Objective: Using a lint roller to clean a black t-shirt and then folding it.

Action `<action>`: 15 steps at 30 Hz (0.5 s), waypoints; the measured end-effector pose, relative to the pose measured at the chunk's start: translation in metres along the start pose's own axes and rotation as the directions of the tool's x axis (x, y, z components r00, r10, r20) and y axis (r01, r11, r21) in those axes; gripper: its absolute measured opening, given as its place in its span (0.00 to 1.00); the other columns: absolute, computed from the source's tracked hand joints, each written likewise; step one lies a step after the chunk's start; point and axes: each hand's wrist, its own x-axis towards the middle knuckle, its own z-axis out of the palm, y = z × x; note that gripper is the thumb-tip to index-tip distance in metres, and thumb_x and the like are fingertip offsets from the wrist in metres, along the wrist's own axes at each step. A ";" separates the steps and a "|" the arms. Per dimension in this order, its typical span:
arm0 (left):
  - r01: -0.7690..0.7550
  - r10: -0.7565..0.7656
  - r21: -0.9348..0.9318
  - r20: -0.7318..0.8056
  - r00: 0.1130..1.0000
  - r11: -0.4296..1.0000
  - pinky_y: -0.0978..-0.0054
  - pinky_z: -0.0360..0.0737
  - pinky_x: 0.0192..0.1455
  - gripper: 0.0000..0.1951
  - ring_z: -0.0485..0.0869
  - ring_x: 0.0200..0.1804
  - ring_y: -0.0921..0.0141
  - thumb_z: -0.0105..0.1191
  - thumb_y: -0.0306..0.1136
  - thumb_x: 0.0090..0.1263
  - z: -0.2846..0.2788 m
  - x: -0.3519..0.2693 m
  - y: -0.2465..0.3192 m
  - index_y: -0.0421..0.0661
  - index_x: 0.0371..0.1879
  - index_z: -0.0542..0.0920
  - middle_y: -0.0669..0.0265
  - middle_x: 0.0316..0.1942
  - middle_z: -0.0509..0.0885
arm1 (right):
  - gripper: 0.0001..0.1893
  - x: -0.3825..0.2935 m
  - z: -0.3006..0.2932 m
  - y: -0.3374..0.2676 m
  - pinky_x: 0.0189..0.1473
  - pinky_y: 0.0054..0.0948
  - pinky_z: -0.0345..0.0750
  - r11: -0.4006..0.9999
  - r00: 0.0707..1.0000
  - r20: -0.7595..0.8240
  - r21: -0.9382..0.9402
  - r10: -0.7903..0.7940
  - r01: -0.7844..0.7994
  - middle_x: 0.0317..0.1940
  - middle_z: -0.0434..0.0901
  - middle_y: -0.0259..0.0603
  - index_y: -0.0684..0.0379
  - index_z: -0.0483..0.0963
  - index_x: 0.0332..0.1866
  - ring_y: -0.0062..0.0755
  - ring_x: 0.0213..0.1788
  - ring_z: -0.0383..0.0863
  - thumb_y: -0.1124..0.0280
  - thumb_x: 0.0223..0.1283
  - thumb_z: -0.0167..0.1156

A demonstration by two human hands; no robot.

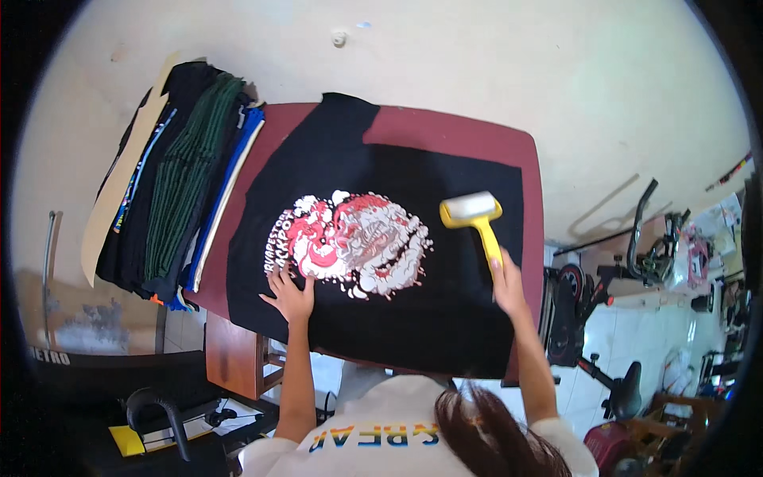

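A black T-shirt [393,334] lies spread over the dark red tabletop [506,143], one sleeve reaching the far edge. Its red, white and grey print [363,238] faces up and bears some lettering. My left hand [291,297] rests on the fabric with fingers apart, over the lower left of the print. In my right hand [508,285] is the yellow handle of a lint roller [489,232]. The roller's white head is over the shirt's right part, beyond the print; whether it touches the cloth I cannot tell.
A thick pile of folded clothes [185,179] with a strip of tan board [128,173] occupies the table's left end. Behind the table stands a pale wall [453,65]. An exercise bike [572,334] is on the right, a wooden stool [232,358] below left, a black treadmill [119,381] farther left.
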 end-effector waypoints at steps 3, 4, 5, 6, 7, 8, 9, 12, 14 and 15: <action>0.014 -0.014 -0.010 0.007 1.000 1.000 0.38 0.37 0.62 0.34 0.50 0.68 0.61 0.51 0.56 0.54 -0.004 -0.001 0.001 0.51 0.58 0.63 0.61 0.63 0.58 | 0.17 0.124 0.029 0.000 0.41 0.32 0.71 0.997 0.992 0.127 0.078 -0.017 0.007 0.33 0.75 0.53 0.63 0.66 0.50 0.42 0.38 0.77 0.62 0.64 0.43; 0.024 -0.023 -0.017 0.042 0.999 1.000 0.38 0.37 0.62 0.34 0.50 0.68 0.61 0.51 0.56 0.53 -0.005 0.000 0.001 0.51 0.58 0.64 0.61 0.63 0.58 | 0.17 0.162 0.037 -0.001 0.42 0.31 0.71 0.994 0.980 0.166 0.020 -0.110 0.108 0.33 0.75 0.53 0.63 0.67 0.50 0.41 0.38 0.77 0.61 0.64 0.43; 0.019 -0.018 -0.014 0.024 1.000 1.000 0.38 0.37 0.62 0.34 0.50 0.68 0.61 0.51 0.56 0.53 -0.006 0.000 0.001 0.51 0.57 0.64 0.61 0.63 0.58 | 0.17 0.192 0.049 -0.003 0.42 0.30 0.70 0.988 0.971 0.183 0.022 -0.155 0.153 0.33 0.76 0.51 0.63 0.69 0.48 0.40 0.39 0.77 0.60 0.64 0.43; 0.025 -0.025 -0.020 0.029 0.999 0.999 0.38 0.36 0.62 0.34 0.50 0.68 0.61 0.51 0.57 0.53 -0.006 0.000 0.002 0.50 0.57 0.64 0.60 0.63 0.58 | 0.18 0.219 0.061 -0.004 0.43 0.30 0.70 0.979 0.960 0.193 0.038 -0.203 0.200 0.33 0.76 0.50 0.63 0.70 0.47 0.39 0.39 0.76 0.59 0.64 0.43; 0.027 -0.026 -0.020 0.025 0.999 0.999 0.39 0.35 0.62 0.34 0.49 0.68 0.61 0.50 0.57 0.53 -0.007 -0.001 0.002 0.49 0.57 0.65 0.60 0.63 0.58 | 0.19 0.242 0.071 -0.003 0.43 0.30 0.69 0.981 0.957 0.216 0.038 -0.195 0.191 0.33 0.76 0.49 0.63 0.71 0.46 0.38 0.39 0.76 0.58 0.64 0.43; 0.025 -0.024 -0.031 0.032 0.999 0.999 0.39 0.35 0.62 0.34 0.50 0.68 0.61 0.50 0.57 0.53 -0.007 -0.001 0.002 0.50 0.57 0.65 0.60 0.63 0.58 | 0.20 0.262 0.077 0.000 0.44 0.30 0.69 0.979 0.947 0.249 0.033 -0.203 0.201 0.33 0.77 0.48 0.63 0.71 0.45 0.37 0.39 0.75 0.56 0.63 0.43; 0.035 -0.034 -0.029 0.030 0.999 0.999 0.39 0.35 0.62 0.34 0.50 0.68 0.61 0.50 0.58 0.53 -0.007 0.000 0.002 0.50 0.57 0.65 0.60 0.63 0.58 | 0.22 0.279 0.082 0.005 0.44 0.30 0.69 0.988 0.944 0.297 -0.001 -0.144 0.151 0.33 0.77 0.46 0.64 0.72 0.45 0.35 0.39 0.75 0.54 0.63 0.43; 0.031 -0.030 -0.033 0.026 0.999 0.999 0.38 0.35 0.62 0.33 0.50 0.67 0.61 0.50 0.58 0.53 -0.007 -0.001 0.001 0.52 0.57 0.66 0.61 0.62 0.59 | 0.23 0.317 0.086 0.027 0.42 0.29 0.70 0.991 0.951 0.285 -0.011 -0.122 0.131 0.31 0.77 0.41 0.63 0.74 0.41 0.30 0.38 0.75 0.51 0.60 0.47; 0.038 -0.036 -0.054 0.044 0.998 0.998 0.38 0.35 0.62 0.34 0.51 0.67 0.61 0.50 0.58 0.52 -0.008 0.000 0.000 0.52 0.57 0.66 0.61 0.62 0.60 | 0.21 0.333 0.090 0.042 0.44 0.29 0.71 0.995 0.993 0.082 -0.047 -0.082 0.086 0.34 0.78 0.41 0.63 0.74 0.41 0.31 0.40 0.76 0.52 0.57 0.53; 0.046 -0.044 -0.050 0.044 0.998 0.998 0.38 0.35 0.62 0.34 0.51 0.67 0.61 0.50 0.59 0.52 -0.008 0.000 0.001 0.52 0.57 0.67 0.62 0.62 0.60 | 0.23 0.336 0.093 0.049 0.47 0.30 0.71 0.993 0.992 -0.124 -0.120 -0.028 0.013 0.42 0.76 0.47 0.62 0.70 0.48 0.37 0.42 0.77 0.52 0.57 0.53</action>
